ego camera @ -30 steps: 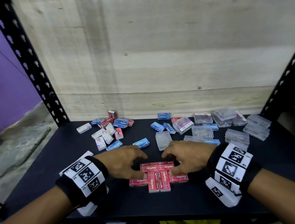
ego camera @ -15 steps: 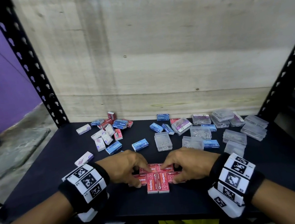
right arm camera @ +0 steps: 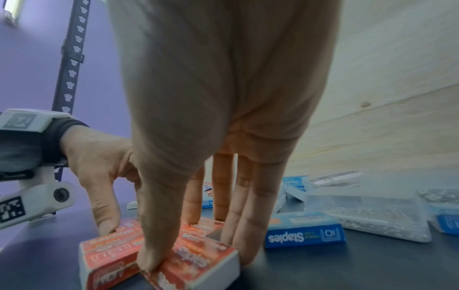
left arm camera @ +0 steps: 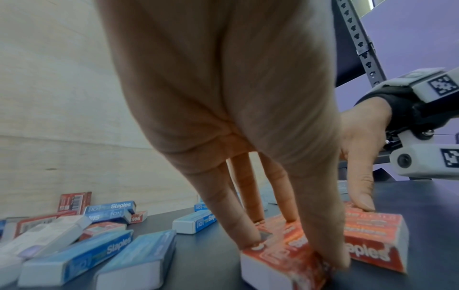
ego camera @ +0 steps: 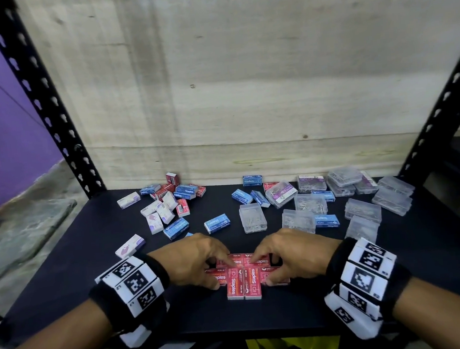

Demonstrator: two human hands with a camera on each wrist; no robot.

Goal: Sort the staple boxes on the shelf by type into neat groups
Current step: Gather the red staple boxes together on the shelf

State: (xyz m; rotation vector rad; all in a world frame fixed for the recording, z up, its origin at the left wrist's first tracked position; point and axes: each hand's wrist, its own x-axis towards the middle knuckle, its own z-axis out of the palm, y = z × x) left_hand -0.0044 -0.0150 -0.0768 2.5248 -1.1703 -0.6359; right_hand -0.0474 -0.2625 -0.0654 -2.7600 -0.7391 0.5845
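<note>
Several red staple boxes (ego camera: 243, 283) lie packed together near the front middle of the black shelf (ego camera: 66, 286). My left hand (ego camera: 222, 275) arches over the group's left side. Its thumb sits at the near edge of the left red box (left arm camera: 273, 268) and its fingertips on the far edge, pinching it. My right hand (ego camera: 262, 270) mirrors this on the right red box (right arm camera: 211, 263), thumb on the near edge, fingers down beside its far end. Both hands also show in the wrist views: the left hand (left arm camera: 293, 253) and the right hand (right arm camera: 196, 259).
Blue staple boxes (ego camera: 175, 227) and white-purple boxes (ego camera: 129, 245) lie scattered at back left with a few red ones. Clear plastic cases (ego camera: 252, 217) crowd the back right. A blue box (right arm camera: 304, 229) lies just right of my right fingers. Black uprights (ego camera: 51, 112) flank the shelf.
The side red boxes have been pushed inward against the middle pair, so the group is tighter. Both hands have closed in over it and drawn slightly nearer.
</note>
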